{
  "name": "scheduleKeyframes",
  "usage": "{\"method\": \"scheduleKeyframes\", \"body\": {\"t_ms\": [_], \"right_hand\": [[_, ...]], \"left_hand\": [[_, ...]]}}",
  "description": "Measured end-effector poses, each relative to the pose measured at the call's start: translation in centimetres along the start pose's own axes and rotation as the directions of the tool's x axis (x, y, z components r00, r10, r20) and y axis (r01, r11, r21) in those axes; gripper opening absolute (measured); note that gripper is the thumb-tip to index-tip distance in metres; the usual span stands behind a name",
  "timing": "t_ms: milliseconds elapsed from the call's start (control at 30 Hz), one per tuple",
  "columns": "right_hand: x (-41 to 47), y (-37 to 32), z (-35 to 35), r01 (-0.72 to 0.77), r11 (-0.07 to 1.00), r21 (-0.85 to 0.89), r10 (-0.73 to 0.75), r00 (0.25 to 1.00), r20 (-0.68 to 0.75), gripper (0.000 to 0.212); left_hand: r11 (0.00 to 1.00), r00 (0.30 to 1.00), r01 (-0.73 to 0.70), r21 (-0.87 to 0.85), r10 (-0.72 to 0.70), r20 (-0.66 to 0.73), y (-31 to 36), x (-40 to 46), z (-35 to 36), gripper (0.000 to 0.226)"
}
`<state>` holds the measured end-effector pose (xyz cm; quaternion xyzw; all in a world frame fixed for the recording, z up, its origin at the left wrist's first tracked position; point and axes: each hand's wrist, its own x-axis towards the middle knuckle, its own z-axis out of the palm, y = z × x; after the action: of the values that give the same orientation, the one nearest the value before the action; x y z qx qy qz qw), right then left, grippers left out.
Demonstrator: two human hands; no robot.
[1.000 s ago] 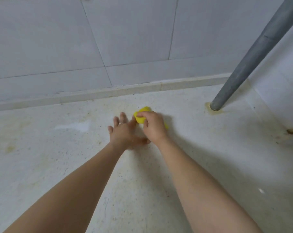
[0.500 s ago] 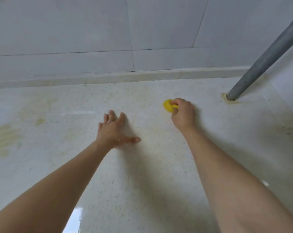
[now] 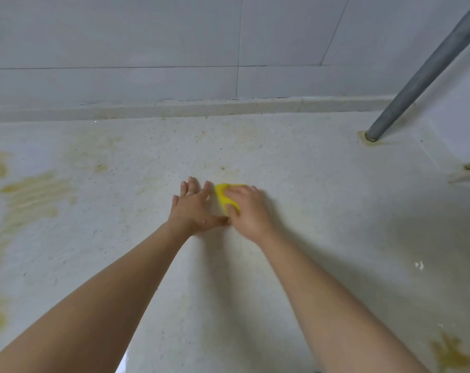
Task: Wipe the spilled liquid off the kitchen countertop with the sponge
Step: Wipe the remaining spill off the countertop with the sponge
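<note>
A: What does the sponge (image 3: pixel 224 196) look like?

B: Bright yellow, small, with a rounded edge. Only its left part shows; the rest is under the right hand (image 3: pixel 246 211). It looks squashed flat against the countertop (image 3: pixel 322 211).

A: How is it held?

B: The right hand's fingers curl over the top of it and the thumb comes round the near edge, so the yellow shows between thumb and forefinger. It is pressed down on the surface near the middle of the view.

A: And the left hand (image 3: pixel 193 208)?

B: Flat on the countertop just left of the sponge, fingers straight and a little spread, holding nothing. There is a ring (image 3: pixel 189 194) on one finger. Its thumb reaches right and touches the right hand near the sponge's near end.

A: The liquid?

B: Yellow-brown puddles (image 3: pixel 31 195) lie well to the left, with fainter smears behind them. Another yellowish patch (image 3: pixel 452 356) sits at the near right corner. The surface under the hands is pale and speckled.

A: Anything else?

B: A grey pipe (image 3: pixel 417 76) slants down into the countertop at the far right, with a stained ring at its foot. A tiled wall (image 3: pixel 147 36) stands behind.
</note>
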<state>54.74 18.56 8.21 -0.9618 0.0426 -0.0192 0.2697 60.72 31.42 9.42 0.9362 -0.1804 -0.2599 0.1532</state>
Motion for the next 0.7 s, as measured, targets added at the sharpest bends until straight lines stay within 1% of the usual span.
{"method": "scheduleKeyframes", "body": {"t_ms": [33,67,100,133,167,200,233,300,333,367,400,433,467,500,533,567,600,633,667,700], "right_hand": [[-0.4,0.8,-0.5,-0.014,1.000,-0.005,0.013,0.998,-0.061,0.035],[-0.9,1.9,-1.6,-0.125,0.990,-0.061,0.119,0.989,-0.093,0.033],[-1.3,3.8,-2.5,-0.237,0.962,-0.138,0.211,0.961,-0.181,0.034],[-2.0,4.4,-3.2,-0.353,0.920,-0.170,0.304,0.916,-0.261,0.040],[-2.6,4.3,-2.7,-0.404,0.897,-0.178,0.338,0.888,-0.311,0.042],[-2.9,2.6,-1.5,-0.366,0.915,-0.167,0.310,0.906,-0.288,0.041],[-2.8,0.8,0.4,-0.251,0.953,-0.169,0.207,0.948,-0.242,0.038],[-3.4,-3.7,4.1,-0.028,0.989,-0.143,0.003,0.986,-0.167,0.038],[-4.3,-4.8,4.3,0.023,0.991,-0.134,-0.038,0.993,-0.111,0.038],[-4.8,-3.9,3.6,0.008,0.983,-0.183,-0.027,0.994,-0.104,0.035],[-5.2,-2.3,2.2,-0.086,0.968,-0.236,0.061,0.992,-0.112,0.032],[-6.1,-0.5,0.7,-0.237,0.927,-0.291,0.188,0.964,-0.187,0.031],[-7.2,0.8,-0.7,-0.414,0.866,-0.282,0.341,0.900,-0.272,0.033],[-8.1,1.2,-1.0,-0.517,0.815,-0.262,0.429,0.842,-0.327,0.041],[-8.2,0.3,-0.5,-0.532,0.809,-0.251,0.451,0.834,-0.317,0.048],[-7.9,-1.5,0.9,-0.448,0.860,-0.245,0.387,0.885,-0.259,0.051],[-7.7,-3.7,2.6,-0.322,0.923,-0.212,0.292,0.943,-0.161,0.054],[-8.0,-5.5,3.8,-0.214,0.962,-0.171,0.200,0.975,-0.093,0.054],[-8.5,-6.4,4.4,-0.126,0.981,-0.147,0.115,0.990,-0.083,0.052],[-9.0,-5.7,4.0,-0.089,0.985,-0.148,0.069,0.989,-0.132,0.046]], "left_hand": [[1.000,1.000,-0.011,0.005,0.011,0.006,-0.5,-0.5,0.1,0.109],[1.000,1.000,-0.020,0.013,0.020,0.014,-1.1,-1.0,0.0,0.110],[1.000,1.000,-0.026,0.018,0.025,0.018,-1.6,-1.4,0.0,0.111],[0.999,0.999,-0.031,0.022,0.031,0.018,-2.4,-2.0,-0.2,0.111],[0.999,0.999,-0.032,0.026,0.031,0.017,-3.0,-2.4,-0.2,0.110],[0.999,0.999,-0.031,0.035,0.031,0.018,-3.5,-2.8,-0.2,0.109],[0.998,0.999,-0.033,0.049,0.032,0.018,-3.8,-3.0,-0.1,0.107],[0.994,0.999,-0.053,0.098,0.052,0.014,-4.6,-3.7,0.1,0.104],[0.992,0.998,-0.062,0.114,0.060,0.021,-4.9,-4.2,0.3,0.103],[0.991,0.998,-0.065,0.120,0.063,0.025,-5.0,-4.5,0.4,0.102],[0.991,0.998,-0.058,0.118,0.055,0.028,-5.1,-4.6,0.4,0.103],[0.992,0.998,-0.056,0.114,0.052,0.032,-5.1,-5.0,0.5,0.103],[0.992,0.998,-0.057,0.115,0.053,0.031,-5.1,-5.2,0.6,0.103],[0.991,0.998,-0.058,0.119,0.055,0.029,-5.1,-5.5,0.7,0.103],[0.991,0.998,-0.054,0.119,0.052,0.021,-5.1,-5.9,0.9,0.103],[0.991,0.998,-0.055,0.122,0.053,0.017,-4.9,-6.1,1.2,0.103],[0.991,0.998,-0.056,0.125,0.054,0.016,-4.8,-6.3,1.4,0.103],[0.990,0.998,-0.056,0.128,0.054,0.017,-4.7,-6.6,1.6,0.103],[0.990,0.999,-0.047,0.130,0.046,0.015,-4.7,-7.0,1.8,0.102],[0.990,0.999,-0.042,0.135,0.041,0.011,-4.8,-7.2,1.8,0.102]]}}
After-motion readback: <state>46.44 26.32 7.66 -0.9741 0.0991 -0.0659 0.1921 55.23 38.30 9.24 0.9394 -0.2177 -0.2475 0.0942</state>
